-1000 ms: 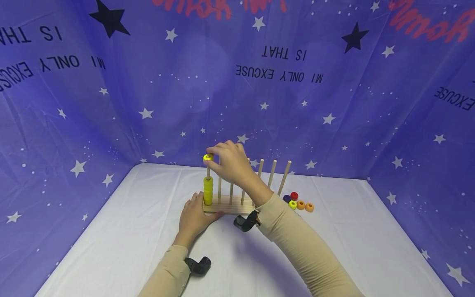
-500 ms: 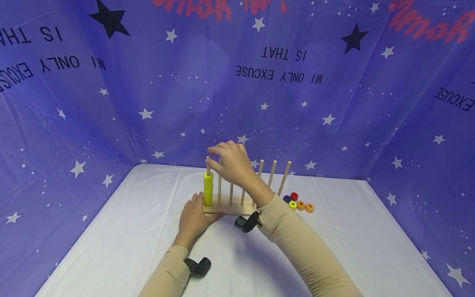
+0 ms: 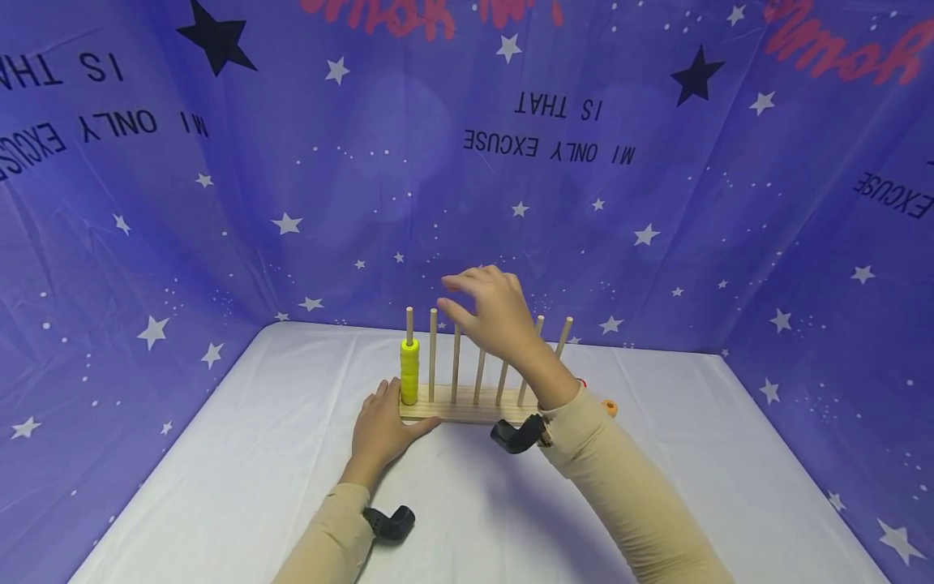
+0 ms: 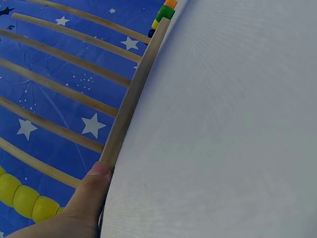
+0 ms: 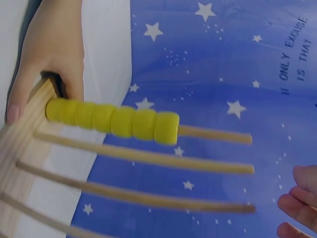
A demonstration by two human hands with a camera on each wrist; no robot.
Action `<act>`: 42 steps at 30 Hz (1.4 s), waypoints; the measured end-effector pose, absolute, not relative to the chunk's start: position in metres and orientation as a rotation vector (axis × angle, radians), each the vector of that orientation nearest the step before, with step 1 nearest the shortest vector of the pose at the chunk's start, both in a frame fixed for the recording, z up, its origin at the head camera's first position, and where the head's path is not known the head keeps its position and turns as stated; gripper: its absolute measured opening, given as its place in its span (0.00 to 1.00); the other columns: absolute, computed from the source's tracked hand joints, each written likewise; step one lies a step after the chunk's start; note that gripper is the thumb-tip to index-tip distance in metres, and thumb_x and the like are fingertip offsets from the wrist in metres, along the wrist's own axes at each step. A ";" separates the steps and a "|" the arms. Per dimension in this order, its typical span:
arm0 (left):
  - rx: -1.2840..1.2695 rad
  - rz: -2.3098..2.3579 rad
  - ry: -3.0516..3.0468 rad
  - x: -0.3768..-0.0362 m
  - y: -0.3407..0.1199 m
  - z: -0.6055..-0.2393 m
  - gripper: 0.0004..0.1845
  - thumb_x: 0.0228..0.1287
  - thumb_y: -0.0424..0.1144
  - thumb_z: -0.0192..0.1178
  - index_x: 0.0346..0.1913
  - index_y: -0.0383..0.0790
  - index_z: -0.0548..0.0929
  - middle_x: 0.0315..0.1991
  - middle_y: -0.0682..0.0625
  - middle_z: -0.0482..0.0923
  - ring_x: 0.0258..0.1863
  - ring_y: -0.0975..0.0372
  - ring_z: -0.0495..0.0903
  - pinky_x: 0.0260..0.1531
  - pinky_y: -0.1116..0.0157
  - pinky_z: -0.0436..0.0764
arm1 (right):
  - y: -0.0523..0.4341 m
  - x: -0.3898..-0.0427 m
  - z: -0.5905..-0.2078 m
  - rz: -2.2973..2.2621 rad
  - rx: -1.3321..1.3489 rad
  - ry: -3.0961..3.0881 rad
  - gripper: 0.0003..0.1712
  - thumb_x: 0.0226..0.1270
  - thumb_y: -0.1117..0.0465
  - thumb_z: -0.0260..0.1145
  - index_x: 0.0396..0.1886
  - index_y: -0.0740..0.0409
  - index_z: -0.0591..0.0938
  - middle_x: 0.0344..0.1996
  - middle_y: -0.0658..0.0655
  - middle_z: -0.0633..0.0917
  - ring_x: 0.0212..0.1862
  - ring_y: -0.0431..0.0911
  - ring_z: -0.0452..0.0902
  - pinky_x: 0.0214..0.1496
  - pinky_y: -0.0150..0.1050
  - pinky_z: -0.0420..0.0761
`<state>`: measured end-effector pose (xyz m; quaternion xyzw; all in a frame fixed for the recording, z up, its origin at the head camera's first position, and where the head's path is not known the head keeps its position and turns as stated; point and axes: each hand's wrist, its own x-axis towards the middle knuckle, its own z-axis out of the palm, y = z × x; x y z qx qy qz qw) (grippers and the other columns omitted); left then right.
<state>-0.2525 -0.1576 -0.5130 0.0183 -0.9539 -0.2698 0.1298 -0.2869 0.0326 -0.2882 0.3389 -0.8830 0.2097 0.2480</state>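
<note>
A wooden peg rack [image 3: 467,405] stands on the white cloth, its row of bare pegs rising from a flat base. On the leftmost peg sits a stack of several yellow beads [image 3: 410,373], the peg's top showing above them. My left hand [image 3: 381,426] holds the left end of the base, thumb along the front edge and fingers around the far side. In the right wrist view the same yellow stack [image 5: 111,119] is seen from the side. My right hand [image 3: 496,316] hovers over the middle pegs with nothing in its fingers, thumb and fingertips apart.
Loose beads lie right of the rack, mostly hidden by my right forearm; an orange bead [image 3: 610,408] shows. In the left wrist view a green bead [image 4: 165,12] lies past the rack's far end. A purple starred cloth [image 3: 467,203] hangs behind.
My right hand let a yellow bead go onto the leftmost peg, where it dropped onto the stack. The hand then moved right, away from that peg. My left hand stayed put.
</note>
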 end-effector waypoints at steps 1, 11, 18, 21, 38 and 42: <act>0.054 -0.778 -2.775 -0.253 -0.158 -0.513 0.60 0.39 0.78 0.59 0.69 0.38 0.62 0.68 0.39 0.64 0.70 0.44 0.60 0.67 0.43 0.62 | 0.037 -0.288 -0.288 0.581 0.916 -2.398 0.20 0.65 0.45 0.62 0.53 0.46 0.82 0.49 0.47 0.84 0.54 0.45 0.74 0.59 0.48 0.67; 0.052 -0.782 -2.783 -0.254 -0.159 -0.516 0.60 0.39 0.78 0.59 0.69 0.37 0.61 0.69 0.38 0.63 0.71 0.45 0.58 0.70 0.45 0.58 | 0.087 -0.288 -0.285 0.678 0.801 -2.354 0.20 0.64 0.47 0.63 0.54 0.47 0.81 0.49 0.48 0.84 0.54 0.46 0.72 0.57 0.48 0.67; 0.066 -0.825 -2.770 -0.253 -0.158 -0.516 0.57 0.38 0.77 0.60 0.67 0.41 0.65 0.68 0.41 0.65 0.72 0.47 0.57 0.71 0.46 0.57 | 0.122 -0.284 -0.287 0.762 0.700 -2.353 0.22 0.64 0.48 0.64 0.55 0.50 0.80 0.50 0.50 0.83 0.57 0.48 0.71 0.60 0.53 0.65; 0.059 -0.820 -2.768 -0.253 -0.158 -0.515 0.58 0.38 0.77 0.61 0.67 0.40 0.65 0.68 0.40 0.65 0.72 0.46 0.57 0.71 0.46 0.56 | 0.137 -0.283 -0.292 0.780 0.660 -2.352 0.22 0.63 0.48 0.65 0.55 0.50 0.80 0.50 0.51 0.83 0.58 0.48 0.70 0.60 0.53 0.64; 0.062 -0.799 -2.789 -0.254 -0.158 -0.516 0.59 0.39 0.77 0.60 0.69 0.38 0.62 0.69 0.40 0.64 0.72 0.46 0.57 0.72 0.47 0.55 | 0.208 -0.287 -0.363 0.768 0.423 -2.576 0.22 0.68 0.50 0.61 0.57 0.53 0.78 0.53 0.57 0.81 0.61 0.57 0.68 0.62 0.61 0.62; 0.057 -0.784 -2.786 -0.254 -0.158 -0.516 0.60 0.40 0.77 0.60 0.69 0.37 0.61 0.69 0.38 0.63 0.71 0.45 0.58 0.71 0.46 0.57 | 0.220 -0.292 -0.390 0.716 0.409 -2.682 0.22 0.68 0.50 0.60 0.57 0.54 0.78 0.52 0.58 0.81 0.62 0.60 0.68 0.67 0.64 0.58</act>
